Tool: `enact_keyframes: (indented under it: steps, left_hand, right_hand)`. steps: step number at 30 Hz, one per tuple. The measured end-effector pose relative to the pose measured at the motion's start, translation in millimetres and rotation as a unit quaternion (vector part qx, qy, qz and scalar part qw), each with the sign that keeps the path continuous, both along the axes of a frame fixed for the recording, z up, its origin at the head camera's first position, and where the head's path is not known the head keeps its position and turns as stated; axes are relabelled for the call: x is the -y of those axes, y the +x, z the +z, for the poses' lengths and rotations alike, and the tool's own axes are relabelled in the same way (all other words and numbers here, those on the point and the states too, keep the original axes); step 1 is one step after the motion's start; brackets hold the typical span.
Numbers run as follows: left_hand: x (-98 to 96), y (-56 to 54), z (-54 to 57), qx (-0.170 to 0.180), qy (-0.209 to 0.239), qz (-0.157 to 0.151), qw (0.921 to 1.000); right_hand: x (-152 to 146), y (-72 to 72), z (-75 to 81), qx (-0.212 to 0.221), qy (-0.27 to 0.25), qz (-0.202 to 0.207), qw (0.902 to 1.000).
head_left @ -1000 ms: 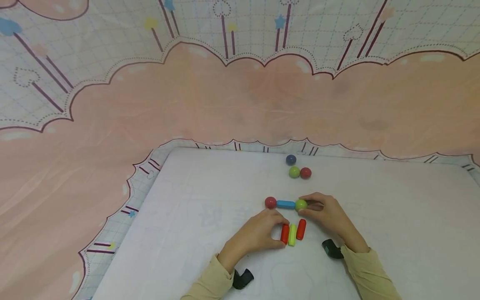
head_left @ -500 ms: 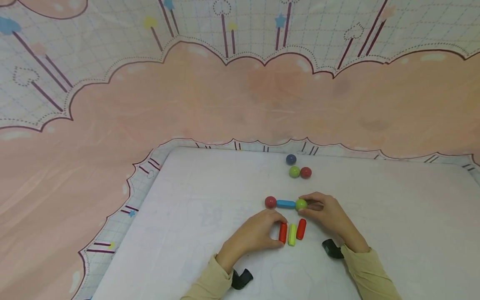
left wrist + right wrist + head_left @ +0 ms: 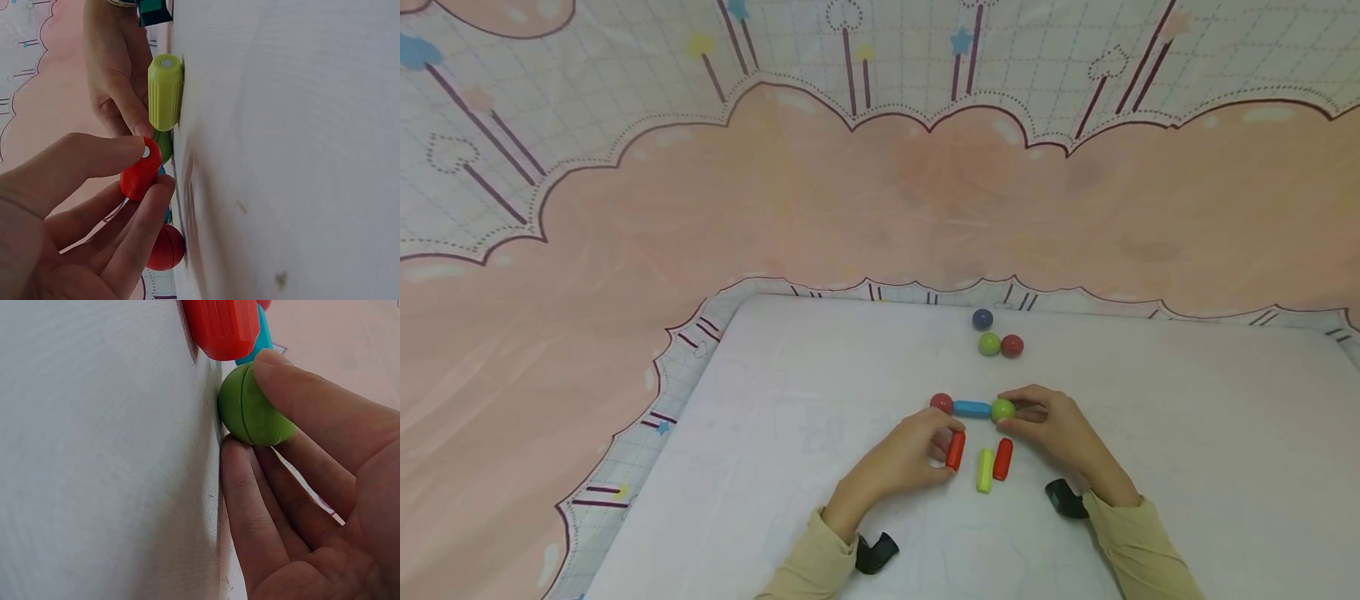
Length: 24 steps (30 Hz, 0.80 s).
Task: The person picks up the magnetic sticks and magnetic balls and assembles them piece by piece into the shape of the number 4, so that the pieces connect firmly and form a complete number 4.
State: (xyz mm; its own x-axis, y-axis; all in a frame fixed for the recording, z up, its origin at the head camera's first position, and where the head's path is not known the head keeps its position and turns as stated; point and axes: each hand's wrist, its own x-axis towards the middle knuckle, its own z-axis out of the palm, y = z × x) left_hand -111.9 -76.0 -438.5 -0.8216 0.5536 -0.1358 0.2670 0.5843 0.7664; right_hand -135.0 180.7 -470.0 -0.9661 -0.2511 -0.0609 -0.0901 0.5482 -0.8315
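My left hand pinches a red rod by its two ends, between thumb and fingers; a pale dot shows on the rod's end in the left wrist view. My right hand grips a green ball with thumb and fingertips. That ball sits at the right end of a blue rod, and a red ball is at the rod's left end, partly behind my left fingers. Nearer me, a yellow-green rod and a second red rod lie side by side on the white tabletop.
Farther back lie a dark blue ball, a second green ball and a second red ball, the last two side by side. A patterned pink cloth spreads beyond the tabletop's far and left edges. Black wrist devices are on both wrists.
My left hand has drawn the red rod left, away from the yellow-green rod, and a little toward the far side, tilting it. The right hand has kept its grip on the green ball.
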Motion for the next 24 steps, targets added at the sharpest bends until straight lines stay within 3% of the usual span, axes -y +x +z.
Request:
enact_keyframes:
  steps: [13,19,24]
  left_hand:
    - [12.8,-5.2,3.7,0.001,0.095,0.053,0.9941]
    - [19.9,-9.3,7.7,0.011,0.108,0.082,0.9907]
    - [24.9,-14.7,10.8,-0.002,0.11,0.091,0.9898]
  right_hand:
    - [-0.5,-0.4,3.3,0.009,0.001,0.001,1.0]
    - [-1.1,-0.5,3.2,0.006,-0.001,0.004,1.0]
    - [-0.4,-0.2,2.6,0.005,-0.002,0.004,1.0]
